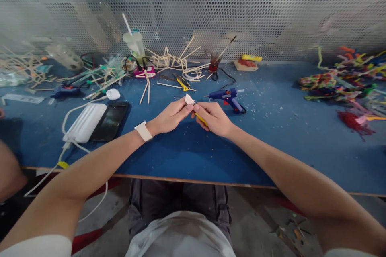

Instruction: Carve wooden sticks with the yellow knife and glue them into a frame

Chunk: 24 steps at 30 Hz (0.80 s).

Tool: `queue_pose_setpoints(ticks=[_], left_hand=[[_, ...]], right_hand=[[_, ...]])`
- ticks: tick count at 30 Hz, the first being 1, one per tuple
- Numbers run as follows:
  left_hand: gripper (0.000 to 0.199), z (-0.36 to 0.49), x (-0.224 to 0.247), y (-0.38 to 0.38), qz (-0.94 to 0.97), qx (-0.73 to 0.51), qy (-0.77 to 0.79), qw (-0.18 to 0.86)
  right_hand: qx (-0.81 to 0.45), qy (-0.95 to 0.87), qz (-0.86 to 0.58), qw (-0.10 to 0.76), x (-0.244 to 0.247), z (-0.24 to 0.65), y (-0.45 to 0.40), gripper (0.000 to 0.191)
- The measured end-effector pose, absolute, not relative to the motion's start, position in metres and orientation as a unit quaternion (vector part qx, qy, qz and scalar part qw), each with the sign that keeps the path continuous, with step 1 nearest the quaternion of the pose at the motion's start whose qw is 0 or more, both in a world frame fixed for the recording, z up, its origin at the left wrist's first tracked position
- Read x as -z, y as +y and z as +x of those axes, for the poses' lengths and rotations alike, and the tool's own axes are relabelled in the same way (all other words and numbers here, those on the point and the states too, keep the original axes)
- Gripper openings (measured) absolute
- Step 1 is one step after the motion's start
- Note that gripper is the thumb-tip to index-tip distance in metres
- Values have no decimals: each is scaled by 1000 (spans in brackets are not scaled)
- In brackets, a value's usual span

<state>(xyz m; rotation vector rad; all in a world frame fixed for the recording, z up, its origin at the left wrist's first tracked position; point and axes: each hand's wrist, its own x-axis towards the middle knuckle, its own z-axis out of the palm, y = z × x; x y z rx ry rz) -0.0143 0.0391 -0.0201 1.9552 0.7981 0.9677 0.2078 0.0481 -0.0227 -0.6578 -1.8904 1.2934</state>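
Both hands meet over the middle of the blue table. My left hand is closed on a small white piece, pinched between thumb and fingers. My right hand is wrapped round a yellow-handled tool; its tip touches or nearly touches the white piece, and the fingers hide much of it. Just beyond the right hand lies a blue glue gun. A yellow and black cutter rests behind the hands.
Left of my hands lie a phone and a white power bank with cables. Thin sticks, a cup and a pink box stand behind. Colourful pipe cleaners are piled right. Another person's arm shows far left.
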Motion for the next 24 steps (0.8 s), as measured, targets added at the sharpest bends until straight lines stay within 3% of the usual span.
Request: queue_pose_setpoints(ticks=[8,15,21,24], left_hand=[[64,-14,17,40,774,-390,315,387],[67,-10,19,40,744,-397,308,440],[34,-12,24,47,665,-393,263,578],[19,-13,24,49,645,-400,280,588]], right_hand=[[-530,-718,-254,373,25,207,49,63],[-511,-722,-266,383,26,207,48,65],[-500,-736,-264,373,24,208,48,65],[-486,-745,-267,371,23,209,49,65]])
